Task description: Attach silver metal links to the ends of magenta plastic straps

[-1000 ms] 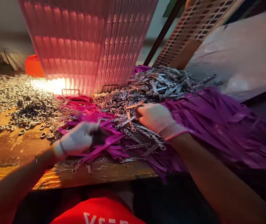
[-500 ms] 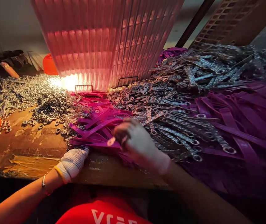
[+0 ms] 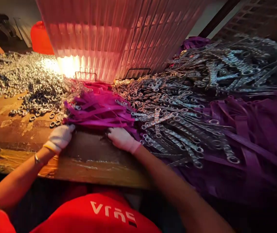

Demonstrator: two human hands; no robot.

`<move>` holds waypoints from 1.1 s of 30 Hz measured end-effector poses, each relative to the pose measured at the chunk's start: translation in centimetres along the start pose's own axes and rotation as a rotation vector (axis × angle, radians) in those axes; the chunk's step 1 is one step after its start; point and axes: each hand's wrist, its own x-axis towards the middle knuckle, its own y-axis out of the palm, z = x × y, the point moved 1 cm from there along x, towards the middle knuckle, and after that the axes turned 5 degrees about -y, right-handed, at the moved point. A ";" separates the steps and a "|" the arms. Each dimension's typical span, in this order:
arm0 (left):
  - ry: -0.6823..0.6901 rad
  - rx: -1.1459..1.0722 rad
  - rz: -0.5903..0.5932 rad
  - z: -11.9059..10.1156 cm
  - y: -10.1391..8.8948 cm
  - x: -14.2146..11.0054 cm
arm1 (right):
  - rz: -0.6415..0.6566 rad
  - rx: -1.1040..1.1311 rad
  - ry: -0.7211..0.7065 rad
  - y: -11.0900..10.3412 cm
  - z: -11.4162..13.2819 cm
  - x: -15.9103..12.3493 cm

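Observation:
My left hand (image 3: 61, 137), in a white knit glove with dots, rests at the table edge by the left end of a heap of magenta straps (image 3: 99, 106). Its fingers are curled, and whatever they hold is hidden. My right hand (image 3: 123, 139), gloved too, lies just below the same heap, closed with the fingers pinched. Something small and dark shows at its fingertips, too blurred to name. Left of the straps spreads a pile of small metal rings (image 3: 41, 100). To the right lie many metal strips with ring ends (image 3: 174, 119).
Clear ribbed plastic panels (image 3: 99, 42) stand behind the straps, with a bright light at their left foot. An orange container (image 3: 41, 38) is beside them. More purple straps (image 3: 247, 129) and metal strips (image 3: 235, 64) pile up at right. The wooden tabletop (image 3: 87, 145) has worn tape along its front.
My right hand has come down and left, from over the straps to the table in front of them. The ring-ended piece at its fingers no longer shows. The view has shifted.

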 end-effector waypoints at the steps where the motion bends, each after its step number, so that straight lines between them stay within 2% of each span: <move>1: -0.011 -0.043 -0.016 0.0 -0.4 0.4 | -0.007 0.007 0.005 -0.2 0.0 0.5; 3: -0.042 -0.129 -0.017 -0.6 -0.5 -0.3 | -0.026 0.019 0.016 -0.1 0.8 0.4; 5: -0.091 -0.300 0.024 -2.0 0.3 -2.4 | -0.105 0.070 0.044 0.3 2.5 -0.9; 6: -0.192 -0.675 0.091 -2.8 1.1 -3.6 | -0.169 0.113 0.070 0.6 3.4 -1.9; 8: -0.408 -1.349 0.371 -4.9 3.0 -5.9 | -0.422 0.373 0.130 1.3 5.3 -4.0; 9: -0.523 -1.571 0.519 -5.8 4.0 -6.7 | -0.525 0.472 0.167 1.6 6.2 -4.9; 11: -0.619 -1.907 0.718 -7.3 5.6 -7.6 | -0.661 0.597 0.250 2.2 7.7 -6.3; 13: -0.571 -2.088 0.809 -8.0 6.5 -7.8 | -0.695 0.636 0.348 2.3 8.8 -6.9; 17: -0.452 -2.113 0.874 -8.6 7.3 -8.0 | -0.662 0.710 0.448 1.9 10.5 -7.2; 21: -0.351 -1.979 0.835 -9.1 7.3 -8.8 | -0.687 0.753 0.472 1.2 11.8 -7.1; 24: -0.270 -1.883 0.748 -9.2 7.2 -9.6 | -0.680 0.762 0.426 0.7 12.1 -6.7; 27: -0.214 -1.805 0.662 -9.1 7.3 -10.1 | -0.611 0.775 0.342 0.4 11.8 -6.0; 30: -0.161 -1.742 0.616 -8.9 7.9 -10.0 | -0.485 0.835 0.313 0.3 11.4 -5.2; 33: -0.164 -1.739 0.567 -8.8 8.9 -9.6 | -0.396 0.936 0.260 -0.1 11.1 -4.4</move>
